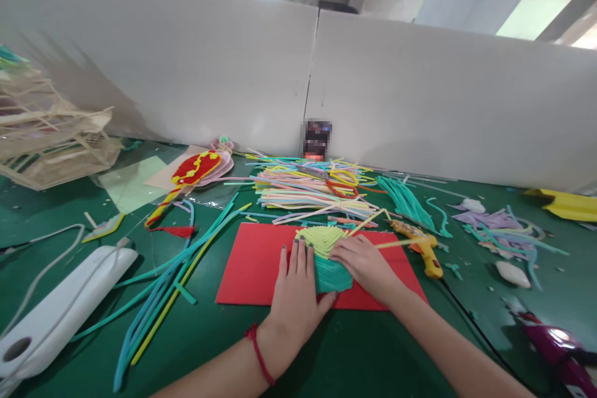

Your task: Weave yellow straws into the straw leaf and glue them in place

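On the red card (247,261), the yellow-and-teal strip piece (329,272) lies with the left hand (293,295) at nine o'clock, fingers extended and slightly parted, and the right hand (366,262) at three o'clock, fingers curled, whether gripping anything I cannot tell.

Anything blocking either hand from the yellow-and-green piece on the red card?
Nothing visible: the left hand and right hand both rest on the yellow-and-green piece, which lies on the red card. The yellow glue gun lies right of the right hand, out of the way.
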Tool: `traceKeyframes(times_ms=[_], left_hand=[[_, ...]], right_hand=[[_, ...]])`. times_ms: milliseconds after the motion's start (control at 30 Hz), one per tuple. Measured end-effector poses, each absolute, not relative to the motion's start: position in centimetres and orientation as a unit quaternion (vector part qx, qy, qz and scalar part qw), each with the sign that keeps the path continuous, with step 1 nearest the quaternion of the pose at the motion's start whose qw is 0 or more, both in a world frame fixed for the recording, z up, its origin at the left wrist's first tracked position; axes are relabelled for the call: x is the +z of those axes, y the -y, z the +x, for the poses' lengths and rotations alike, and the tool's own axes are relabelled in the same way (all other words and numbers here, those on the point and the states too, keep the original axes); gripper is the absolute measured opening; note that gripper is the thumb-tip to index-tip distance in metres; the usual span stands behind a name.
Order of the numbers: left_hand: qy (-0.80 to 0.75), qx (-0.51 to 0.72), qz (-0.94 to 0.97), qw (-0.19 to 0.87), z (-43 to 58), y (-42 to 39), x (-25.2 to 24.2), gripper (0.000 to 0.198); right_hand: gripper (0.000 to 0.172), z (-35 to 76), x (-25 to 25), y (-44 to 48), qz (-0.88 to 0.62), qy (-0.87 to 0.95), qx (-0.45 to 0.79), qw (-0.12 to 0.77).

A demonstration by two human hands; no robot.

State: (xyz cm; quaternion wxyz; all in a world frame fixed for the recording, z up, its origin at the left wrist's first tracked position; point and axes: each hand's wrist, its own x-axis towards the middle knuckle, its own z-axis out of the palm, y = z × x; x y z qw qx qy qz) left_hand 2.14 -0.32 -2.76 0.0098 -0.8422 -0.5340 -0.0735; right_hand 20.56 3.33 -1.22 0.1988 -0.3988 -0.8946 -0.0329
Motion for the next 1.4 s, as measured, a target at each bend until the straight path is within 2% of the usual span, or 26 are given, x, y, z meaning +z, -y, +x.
traceKeyframes(times_ms=[267, 500, 700, 833, 967, 1167, 1400], left_hand=[[0.531, -0.072, -0.844, 0.008, 2.2, 0.3, -2.8, 0.084], [0.529, -0.078, -0.845, 0.005, 2.1, 0.3, -3.1, 0.084], [0.524, -0.078, -0.848, 0.009, 2.1, 0.3, -3.0, 0.083], [0.524, -0.086, -0.847, 0.015, 2.0, 0.3, -3.2, 0.083], [0.521, -0.095, -0.848, 0.02, 1.9, 0.3, -3.5, 0.083], [0.527, -0.083, -0.846, -0.004, 2.0, 0.4, -2.9, 0.074], [0.514, -0.091, -0.852, -0.036, 1.9, 0.3, -2.1, 0.066]], right_hand=[[0.032, 21.2, 0.6, -5.9, -0.279, 0.947, 0.012, 0.157], [0.032, 21.1, 1.3, -7.2, -0.241, 0.945, 0.119, 0.186], [0.03, 21.8, 0.3, -7.3, -0.243, 0.94, 0.121, 0.208], [0.022, 23.0, -0.3, -5.7, -0.333, 0.895, 0.083, 0.284], [0.025, 23.4, -0.8, -2.1, -0.487, 0.803, 0.071, 0.337], [0.034, 22.3, -3.0, 2.0, -0.606, 0.739, 0.076, 0.286], [0.05, 21.8, -4.2, 1.9, -0.629, 0.72, 0.119, 0.27]])
